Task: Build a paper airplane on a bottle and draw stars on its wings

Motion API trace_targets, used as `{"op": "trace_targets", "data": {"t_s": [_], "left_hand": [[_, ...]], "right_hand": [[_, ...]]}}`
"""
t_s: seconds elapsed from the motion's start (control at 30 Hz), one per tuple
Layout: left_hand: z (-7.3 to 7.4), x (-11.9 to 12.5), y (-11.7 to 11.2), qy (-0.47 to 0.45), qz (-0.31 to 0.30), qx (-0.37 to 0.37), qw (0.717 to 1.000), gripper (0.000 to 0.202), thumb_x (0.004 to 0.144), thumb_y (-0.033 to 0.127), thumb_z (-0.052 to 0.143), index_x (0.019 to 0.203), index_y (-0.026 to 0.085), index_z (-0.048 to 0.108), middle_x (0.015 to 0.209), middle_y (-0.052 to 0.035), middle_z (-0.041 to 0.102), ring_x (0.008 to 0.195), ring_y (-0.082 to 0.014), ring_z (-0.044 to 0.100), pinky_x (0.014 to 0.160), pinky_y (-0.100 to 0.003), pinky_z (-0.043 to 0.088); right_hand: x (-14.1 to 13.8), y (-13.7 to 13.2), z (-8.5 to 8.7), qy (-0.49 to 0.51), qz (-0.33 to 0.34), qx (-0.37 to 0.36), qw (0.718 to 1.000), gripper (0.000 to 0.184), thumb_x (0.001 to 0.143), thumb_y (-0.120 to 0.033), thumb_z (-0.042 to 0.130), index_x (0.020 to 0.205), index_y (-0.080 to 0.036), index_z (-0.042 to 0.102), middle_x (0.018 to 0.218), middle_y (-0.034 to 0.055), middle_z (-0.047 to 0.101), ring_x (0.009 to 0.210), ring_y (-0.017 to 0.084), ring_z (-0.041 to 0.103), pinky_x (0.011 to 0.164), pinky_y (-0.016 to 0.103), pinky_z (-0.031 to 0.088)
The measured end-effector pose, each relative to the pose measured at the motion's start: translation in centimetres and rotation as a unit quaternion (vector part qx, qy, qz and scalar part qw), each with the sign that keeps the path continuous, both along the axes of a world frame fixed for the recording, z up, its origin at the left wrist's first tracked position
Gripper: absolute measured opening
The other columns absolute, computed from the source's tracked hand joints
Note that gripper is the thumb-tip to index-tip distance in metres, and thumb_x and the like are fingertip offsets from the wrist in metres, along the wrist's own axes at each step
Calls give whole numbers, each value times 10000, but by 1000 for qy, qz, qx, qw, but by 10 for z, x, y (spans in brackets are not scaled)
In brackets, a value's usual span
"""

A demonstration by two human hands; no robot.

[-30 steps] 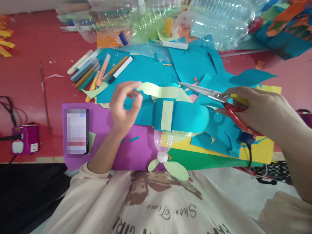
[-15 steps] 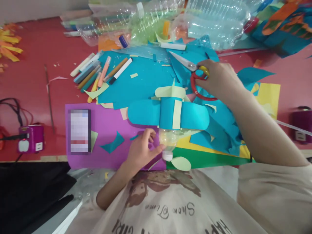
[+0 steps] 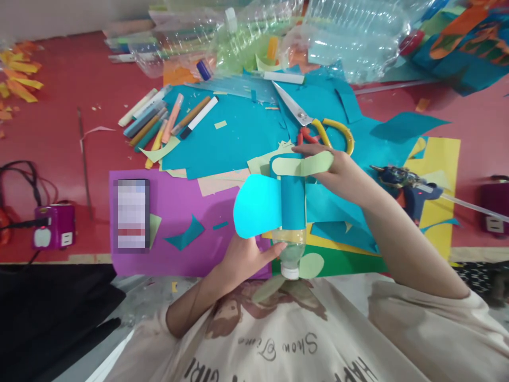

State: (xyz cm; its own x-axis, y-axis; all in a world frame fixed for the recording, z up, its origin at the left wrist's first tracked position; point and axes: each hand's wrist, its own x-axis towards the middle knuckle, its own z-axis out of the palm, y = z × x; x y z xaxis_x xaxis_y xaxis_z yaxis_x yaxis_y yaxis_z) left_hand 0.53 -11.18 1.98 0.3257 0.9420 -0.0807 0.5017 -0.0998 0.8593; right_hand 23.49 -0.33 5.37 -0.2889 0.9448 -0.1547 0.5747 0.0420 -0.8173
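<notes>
Over the purple sheet (image 3: 210, 254) and green sheet (image 3: 350, 260), the bottle airplane (image 3: 293, 207) sits more tilted than half a second ago. The left hand (image 3: 243, 261) now clasps its neck end; the right hand (image 3: 340, 172), freed of the scissors (image 3: 304, 115), curves at the far end, its closure partly hidden. Blue sleeve (image 3: 292, 217), rounded wings (image 3: 256, 206), clear neck (image 3: 294, 253), white cap (image 3: 290, 273).

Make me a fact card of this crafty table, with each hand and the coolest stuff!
Left hand: thumb on the bottle, other fingers mostly hidden
Right hand: at the bottle's far end, by a pale green strip
Bottle: clear, wrapped in a blue band, white cap at its near end
Scissors: red-and-yellow-handled, lying on blue paper
Markers: loose group, left of the scissors
Phone: lying on purple paper
Glue gun: partly over yellow paper, at right
</notes>
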Motion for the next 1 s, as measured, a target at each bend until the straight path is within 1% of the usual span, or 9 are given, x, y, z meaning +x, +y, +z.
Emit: {"op": "trace_targets", "data": {"t_s": [0.07,0.2,0.4,0.47,0.53,0.67,0.77,0.87,1.0], "left_hand": [[1,-1,9,-17,-22,16,999,166,922,417,572,938,253,593,888,-38,728,875,-228,717,868,-382,592],[3,-8,27,-10,-42,35,998,222,917,443,575,976,233,621,1020,-69,734,1013,-257,694,944,-396,550],[14,-43,45,26,17,37,999,354,940,535,487,924,211,629,877,-70,746,809,-239,718,712,-338,582],[24,-52,44,52,-21,28,998,402,908,600,500,893,222,637,819,-51,740,751,-237,712,642,-325,573],[32,-51,36,128,-65,-2,990,442,832,626,598,1033,234,636,957,-69,743,864,-287,718,682,-368,584],[34,-32,17,181,-111,-53,976,648,658,478,814,1199,251,538,1143,-109,694,1027,-357,681,755,-452,597],[24,-28,22,111,-88,-89,986,623,700,412,791,1221,229,503,1064,-106,701,960,-302,701,756,-412,607],[17,-42,45,30,-46,-63,996,677,811,367,694,1394,217,384,1335,-147,587,1126,-258,652,871,-376,593],[20,-60,80,14,3,75,997,277,925,313,572,1182,219,617,1263,-73,654,1165,-203,632,978,-328,540]], "right_hand": [[4,2,-1,37,13,-33,999,327,805,-384,562,1086,-229,627,1244,112,643,1099,295,621,877,462,541],[11,11,-3,62,42,-59,995,304,784,-406,603,1028,-226,595,1091,87,664,944,233,628,796,389,552],[11,17,-14,67,-43,-46,996,188,813,-412,564,836,-227,541,968,74,648,861,187,616,796,364,540],[9,14,-16,82,-22,-20,996,219,800,-440,596,885,-241,565,1048,70,653,955,212,629,836,387,551],[8,10,-17,90,24,-10,996,324,766,-469,642,1009,-260,591,1126,61,653,1056,252,624,875,431,559],[6,6,-20,68,78,-69,992,491,724,-492,714,1130,-250,581,1068,60,666,1004,272,652,859,472,582],[7,8,-25,118,31,-54,991,458,716,-510,736,1057,-268,551,1019,31,640,976,247,653,826,453,597],[10,11,-28,146,-40,-33,988,474,692,-527,757,1001,-289,488,942,0,611,891,226,660,725,427,610],[13,9,-29,139,-100,-37,984,462,728,-525,728,1037,-292,478,1078,44,619,790,204,680,604,371,606]]}}
